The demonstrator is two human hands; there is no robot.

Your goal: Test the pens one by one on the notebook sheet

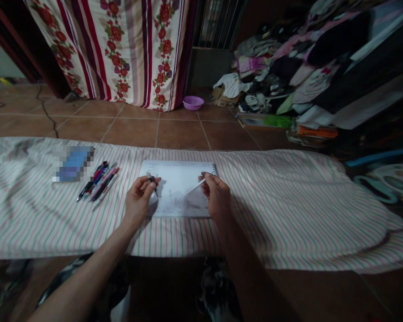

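Note:
My left hand is closed on a short pen part, dark with a clear upper end and a thin dark point below the fingers. In my right hand, a slim white stick like a pen tube is pinched between thumb and fingers, pointing down to the left. Both hands are over a white spiral notebook lying open on the striped cloth. Its wire binding shows at the right edge. To the left of my left hand lies a row of several pens, side by side.
A blurred-out blue item rests beyond the pens on the striped cloth. Past the table, a purple basin stands on the tiled floor beside a flowered curtain. Clothes are heaped at the right.

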